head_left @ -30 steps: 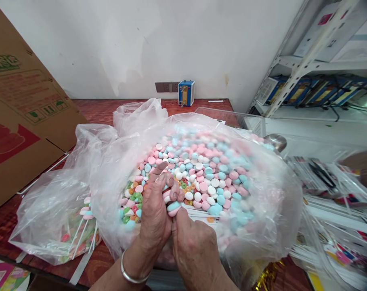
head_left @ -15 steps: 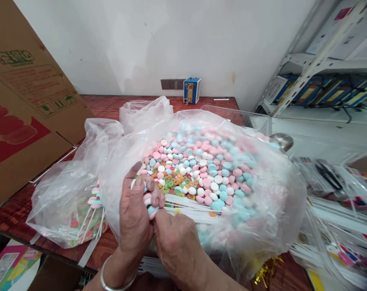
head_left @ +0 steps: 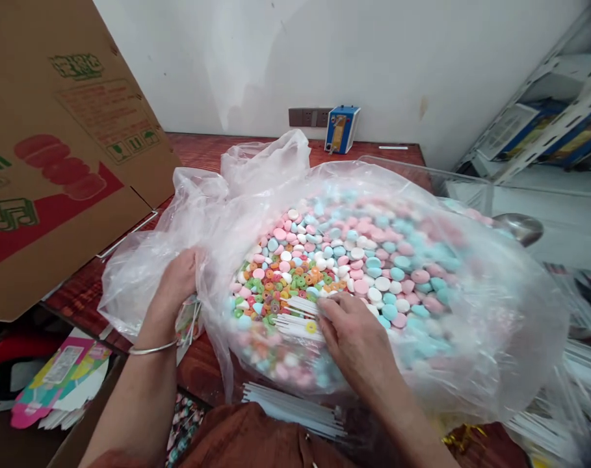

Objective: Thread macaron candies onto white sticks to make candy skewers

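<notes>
A large clear plastic bag (head_left: pixel 500 338) lies open before me, full of pink, white and pale-blue button-shaped candies (head_left: pixel 358 253). Small orange, green and red ring candies (head_left: pixel 275 283) are heaped in its left part. A bundle of thin white sticks (head_left: pixel 295 325) rests on the candies, with a yellow ring on it. My right hand (head_left: pixel 356 335) has its fingers curled over the right end of these sticks. My left hand (head_left: pixel 178 283) is at a smaller plastic bag (head_left: pixel 129 283) on the left; plastic hides its fingertips. Beneath that hand, stick ends (head_left: pixel 192 322) show.
A cardboard box (head_left: pixel 71 162) stands at left on the red-brown table (head_left: pixel 197 370). More white sticks (head_left: pixel 290 409) lie at the near edge. A blue device (head_left: pixel 342 130) is by the wall socket. A metal scoop (head_left: pixel 519 227) and shelving (head_left: pixel 534 123) are at right.
My hands were together, holding a stick of pink, white and blue candies. They have parted: left hand to the smaller bag, right hand onto the white sticks. The view has shifted left.
</notes>
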Action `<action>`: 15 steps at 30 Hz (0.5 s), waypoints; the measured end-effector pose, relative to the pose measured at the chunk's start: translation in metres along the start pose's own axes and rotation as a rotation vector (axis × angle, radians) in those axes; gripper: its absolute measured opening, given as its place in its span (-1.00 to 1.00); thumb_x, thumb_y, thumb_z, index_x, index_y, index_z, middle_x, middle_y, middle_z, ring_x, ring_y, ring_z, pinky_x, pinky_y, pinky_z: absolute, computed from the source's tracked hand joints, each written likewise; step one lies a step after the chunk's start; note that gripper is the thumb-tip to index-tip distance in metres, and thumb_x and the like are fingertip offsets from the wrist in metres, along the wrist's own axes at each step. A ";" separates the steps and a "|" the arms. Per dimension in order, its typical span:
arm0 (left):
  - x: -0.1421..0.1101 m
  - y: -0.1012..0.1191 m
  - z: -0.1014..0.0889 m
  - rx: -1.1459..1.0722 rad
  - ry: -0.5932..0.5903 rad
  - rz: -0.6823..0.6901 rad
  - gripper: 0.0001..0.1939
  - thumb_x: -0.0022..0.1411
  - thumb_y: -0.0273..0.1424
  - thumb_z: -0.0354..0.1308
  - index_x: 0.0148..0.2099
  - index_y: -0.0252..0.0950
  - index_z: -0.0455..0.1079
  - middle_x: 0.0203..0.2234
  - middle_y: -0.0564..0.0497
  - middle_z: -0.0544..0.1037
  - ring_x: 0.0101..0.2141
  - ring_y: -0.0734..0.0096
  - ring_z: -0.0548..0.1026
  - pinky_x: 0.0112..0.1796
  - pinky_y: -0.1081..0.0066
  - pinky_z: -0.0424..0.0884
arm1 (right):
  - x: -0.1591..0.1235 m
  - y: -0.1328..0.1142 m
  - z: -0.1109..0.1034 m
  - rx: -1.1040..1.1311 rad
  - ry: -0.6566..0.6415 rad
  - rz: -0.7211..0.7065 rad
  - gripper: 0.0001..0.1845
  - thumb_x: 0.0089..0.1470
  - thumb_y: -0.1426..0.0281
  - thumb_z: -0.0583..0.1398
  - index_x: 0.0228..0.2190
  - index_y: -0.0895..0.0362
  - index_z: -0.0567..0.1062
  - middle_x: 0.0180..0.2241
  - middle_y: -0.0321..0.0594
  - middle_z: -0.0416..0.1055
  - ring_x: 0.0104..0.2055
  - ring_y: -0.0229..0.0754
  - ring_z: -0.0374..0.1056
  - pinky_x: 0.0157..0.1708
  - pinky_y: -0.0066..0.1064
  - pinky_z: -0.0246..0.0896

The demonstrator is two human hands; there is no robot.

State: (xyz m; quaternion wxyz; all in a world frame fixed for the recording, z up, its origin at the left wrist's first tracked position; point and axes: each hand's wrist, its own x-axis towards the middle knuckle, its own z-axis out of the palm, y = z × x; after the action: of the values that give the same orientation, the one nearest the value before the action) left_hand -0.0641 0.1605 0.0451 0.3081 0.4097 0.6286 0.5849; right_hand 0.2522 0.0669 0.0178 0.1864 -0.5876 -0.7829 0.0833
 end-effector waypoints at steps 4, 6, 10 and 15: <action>0.002 -0.032 -0.005 0.549 -0.150 0.097 -0.85 0.20 -0.45 0.22 -0.44 -0.29 0.43 -0.52 0.07 0.49 -0.36 0.27 0.47 -0.28 0.39 0.38 | 0.008 -0.003 0.006 -0.101 -0.003 -0.044 -0.83 0.24 0.49 0.16 -0.39 0.13 0.52 -0.34 -0.17 0.47 -0.24 -0.07 0.37 -0.26 -0.31 0.17; -0.001 -0.033 -0.011 0.721 -0.119 0.191 -0.80 0.29 -0.37 0.11 -0.37 -0.29 0.46 -0.42 0.01 0.54 -0.25 0.16 0.51 -0.17 0.29 0.40 | 0.007 0.001 0.007 -0.081 0.016 -0.057 -0.82 0.24 0.50 0.16 -0.37 0.12 0.54 -0.34 -0.16 0.51 -0.24 -0.07 0.38 -0.25 -0.30 0.18; -0.014 -0.011 -0.020 0.692 0.163 0.395 -0.69 0.39 -0.27 0.00 -0.07 -0.32 0.51 -0.13 -0.11 0.58 -0.05 0.12 0.51 0.02 0.16 0.37 | -0.003 0.007 0.010 0.039 0.139 -0.029 -0.75 0.28 0.50 0.11 -0.18 0.10 0.59 -0.22 -0.16 0.58 -0.18 -0.07 0.42 -0.21 -0.31 0.21; -0.054 0.028 -0.006 0.487 0.254 0.707 -0.78 0.39 -0.33 0.08 -0.08 -0.27 0.53 -0.16 -0.06 0.60 -0.07 0.23 0.53 0.03 0.18 0.40 | -0.009 0.005 0.009 0.152 0.248 0.058 -0.71 0.33 0.41 0.06 -0.15 0.12 0.59 -0.20 -0.13 0.58 -0.14 -0.04 0.44 -0.17 -0.29 0.26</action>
State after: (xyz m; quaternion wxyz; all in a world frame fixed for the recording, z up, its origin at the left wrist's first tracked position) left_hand -0.0394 0.1094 0.0683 -0.0960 0.5849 0.6020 0.5350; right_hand 0.2554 0.0605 0.0064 0.3233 -0.5999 -0.7280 0.0744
